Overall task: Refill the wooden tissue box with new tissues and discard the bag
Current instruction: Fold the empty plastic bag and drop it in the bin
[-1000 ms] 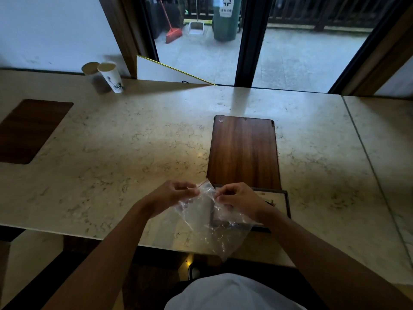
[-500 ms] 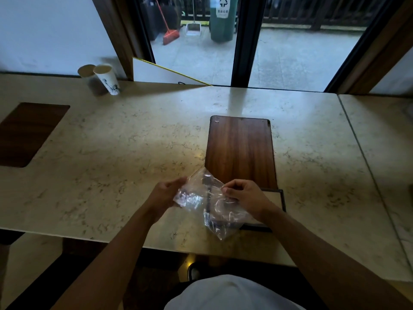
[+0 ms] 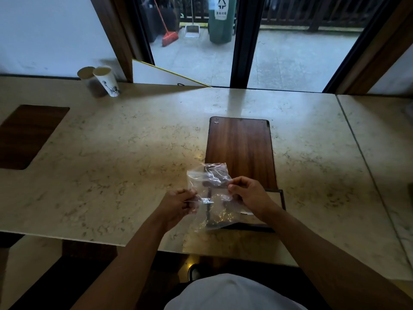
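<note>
A clear, crinkled plastic bag [image 3: 210,186] hangs between both hands just above the counter's near edge. My left hand [image 3: 178,203] pinches its left side, and my right hand [image 3: 248,194] pinches its right side. Behind the bag lies the wooden tissue box, set into the counter. Its sliding wooden lid [image 3: 240,151] is pushed away from me, leaving the dark-framed opening [image 3: 282,199] at the near end uncovered. Pale tissue shows inside, mostly hidden by my right hand and the bag.
The marble counter [image 3: 125,157] stretches wide to the left and right. Two paper cups [image 3: 105,82] stand at the far left by the wall. Another wooden inset [image 3: 26,135] sits at the left. Beyond the glass doors stand a green bin [image 3: 221,21], a dustpan and a red broom [image 3: 169,38].
The bag has been turned and lifted, with its free end now pointing up and away instead of hanging below the hands. Both hands have shifted slightly apart.
</note>
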